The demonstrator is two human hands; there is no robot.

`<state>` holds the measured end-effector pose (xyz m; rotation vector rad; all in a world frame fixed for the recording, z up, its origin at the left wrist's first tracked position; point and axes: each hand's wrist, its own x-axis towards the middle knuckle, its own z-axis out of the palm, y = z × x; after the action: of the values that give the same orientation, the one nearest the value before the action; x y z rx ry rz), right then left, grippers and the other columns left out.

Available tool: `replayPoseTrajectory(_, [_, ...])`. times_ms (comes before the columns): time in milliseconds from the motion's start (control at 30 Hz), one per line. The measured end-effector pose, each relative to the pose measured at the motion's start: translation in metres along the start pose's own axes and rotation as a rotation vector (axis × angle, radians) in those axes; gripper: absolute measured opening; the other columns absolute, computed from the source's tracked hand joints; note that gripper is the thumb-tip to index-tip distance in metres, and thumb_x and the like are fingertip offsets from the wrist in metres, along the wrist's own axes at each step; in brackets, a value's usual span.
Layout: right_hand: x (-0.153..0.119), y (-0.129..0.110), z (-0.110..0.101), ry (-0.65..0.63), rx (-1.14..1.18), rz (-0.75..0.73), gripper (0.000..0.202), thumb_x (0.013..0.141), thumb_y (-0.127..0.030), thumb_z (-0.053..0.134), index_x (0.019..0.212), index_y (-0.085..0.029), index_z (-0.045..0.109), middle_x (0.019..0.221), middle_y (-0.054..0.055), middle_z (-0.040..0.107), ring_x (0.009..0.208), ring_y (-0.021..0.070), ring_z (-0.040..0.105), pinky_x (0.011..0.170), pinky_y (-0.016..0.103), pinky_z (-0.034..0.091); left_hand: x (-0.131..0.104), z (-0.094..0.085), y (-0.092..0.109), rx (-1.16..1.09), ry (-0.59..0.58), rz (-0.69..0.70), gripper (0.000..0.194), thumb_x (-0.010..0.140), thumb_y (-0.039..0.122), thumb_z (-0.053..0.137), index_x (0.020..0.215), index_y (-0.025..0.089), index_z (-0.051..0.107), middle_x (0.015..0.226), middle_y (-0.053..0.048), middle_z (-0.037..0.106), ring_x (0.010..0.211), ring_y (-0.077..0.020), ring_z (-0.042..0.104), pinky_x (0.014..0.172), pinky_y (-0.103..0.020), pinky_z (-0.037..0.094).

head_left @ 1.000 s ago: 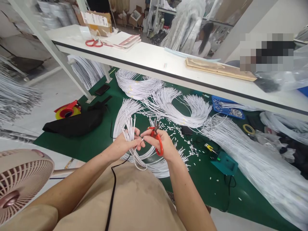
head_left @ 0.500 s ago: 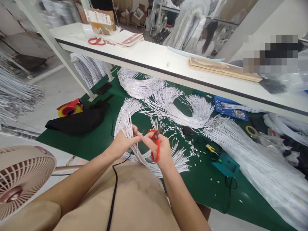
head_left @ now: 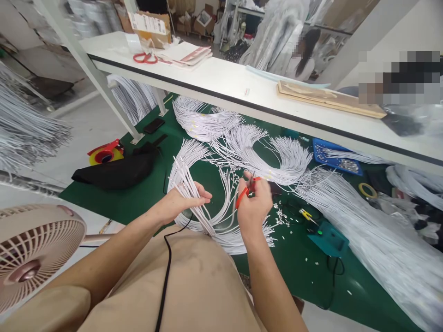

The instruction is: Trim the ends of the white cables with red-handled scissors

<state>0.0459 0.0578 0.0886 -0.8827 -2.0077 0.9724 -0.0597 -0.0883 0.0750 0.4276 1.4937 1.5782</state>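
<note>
The left hand [head_left: 180,199] has its fingers loosely closed on white wires [head_left: 201,216]; the right hand [head_left: 255,207] curls around red cutters [head_left: 242,198]. I see a gap between the 2 hands, a shelf [head_left: 221,71] edge beyond their fingertips, green table [head_left: 290,263] rightward.

head cam | head-worn, above | faces forward and down | close over green table [head_left: 294,258] (white shelf [head_left: 224,76] beyond)

The left hand [head_left: 185,197] and curled right hand [head_left: 255,205] stand apart, both forearms [head_left: 265,272] extended forward.
</note>
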Motion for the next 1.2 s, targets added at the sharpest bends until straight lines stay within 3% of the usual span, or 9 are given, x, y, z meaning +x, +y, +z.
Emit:
replayPoseTrajectory(67, [0.000,-0.004,-0.003,0.041,-0.109,-0.160,0.025,0.080,-0.026,0.050,0.100,-0.018,0.063,0.089,0.008,0.059,0.086,0.0194,0.052,0.086,0.035,0.036,0.000,-0.001,-0.001,0.002,0.007,-0.009,0.033,0.064,0.026,0.073,0.091,0.016,0.059,0.094,-0.009,0.068,0.090,-0.0235,0.063,0.084,-0.040,0.045])
replayPoseTrajectory(167, [-0.010,-0.009,0.005,-0.225,-0.106,-0.217,0.017,0.080,-0.025,0.050,0.082,-0.018,0.066,0.078,0.005,0.060,0.079,0.0173,0.053,0.079,0.031,0.038,0.002,0.000,-0.003,-0.001,-0.006,0.017,0.039,0.064,0.024,0.072,0.099,0.016,0.057,0.096,-0.009,0.068,0.093,-0.0233,0.062,0.086,-0.039,0.044])
replayPoseTrajectory(300, [-0.019,-0.001,0.022,-0.582,0.023,0.032,0.021,0.077,-0.035,0.054,0.076,-0.018,0.066,0.073,0.003,0.062,0.068,0.0151,0.053,0.065,0.027,0.039,0.006,0.000,-0.007,0.019,-0.005,0.064,0.046,0.064,0.023,0.072,0.107,0.018,0.057,0.109,-0.009,0.064,0.102,-0.0232,0.057,0.090,-0.037,0.043])
replayPoseTrajectory(433, [-0.013,0.008,0.025,-0.760,0.216,0.244,0.022,0.072,-0.036,0.059,0.073,-0.015,0.065,0.064,0.001,0.059,0.063,0.0139,0.051,0.061,0.026,0.038,0.009,0.002,-0.010,0.038,-0.022,0.093,0.051,0.062,0.020,0.071,0.111,0.018,0.057,0.110,-0.010,0.061,0.100,-0.0242,0.057,0.085,-0.037,0.045])
replayPoseTrajectory(567, [-0.004,0.013,0.021,-0.901,0.350,0.348,0.028,0.069,-0.042,0.062,0.063,-0.015,0.061,0.054,-0.002,0.049,0.052,0.0102,0.040,0.054,0.025,0.032,0.012,0.004,-0.009,0.012,-0.040,0.101,0.054,0.061,0.017,0.071,0.113,0.019,0.058,0.110,-0.010,0.061,0.093,-0.0228,0.059,0.079,-0.035,0.047])
replayPoseTrajectory(667, [-0.003,0.018,0.020,-0.830,0.400,0.400,0.030,0.066,-0.045,0.065,0.061,-0.016,0.059,0.055,-0.001,0.047,0.054,0.0112,0.040,0.054,0.026,0.032,0.014,0.001,-0.007,-0.073,-0.040,0.089,0.050,0.061,0.019,0.072,0.109,0.018,0.061,0.106,-0.010,0.063,0.091,-0.0215,0.059,0.077,-0.033,0.046])
replayPoseTrajectory(867, [-0.029,0.019,0.025,-0.616,0.332,0.476,0.033,0.063,-0.047,0.066,0.063,-0.015,0.060,0.053,-0.002,0.046,0.050,0.0098,0.037,0.048,0.024,0.030,0.014,-0.010,-0.014,-0.304,0.173,0.055,0.038,0.072,0.035,0.065,0.105,0.016,0.062,0.110,-0.012,0.062,0.092,-0.0191,0.057,0.072,-0.028,0.044])
replayPoseTrajectory(1033, [-0.048,0.018,0.034,-0.622,0.335,0.499,0.029,0.064,-0.043,0.065,0.061,-0.015,0.061,0.054,-0.002,0.050,0.051,0.0094,0.040,0.053,0.024,0.035,0.019,-0.003,-0.013,-0.264,0.163,0.038,0.036,0.068,0.030,0.070,0.100,0.014,0.063,0.095,-0.008,0.063,0.082,-0.0151,0.058,0.069,-0.026,0.044])
replayPoseTrajectory(1200, [-0.027,0.020,0.023,-0.373,0.513,0.534,0.028,0.066,-0.041,0.065,0.073,-0.014,0.066,0.061,0.000,0.055,0.057,0.0102,0.046,0.059,0.025,0.038,0.017,0.009,-0.005,-0.174,0.098,0.033,0.045,0.066,0.029,0.070,0.107,0.013,0.058,0.073,-0.002,0.059,0.068,-0.0133,0.057,0.062,-0.026,0.043])
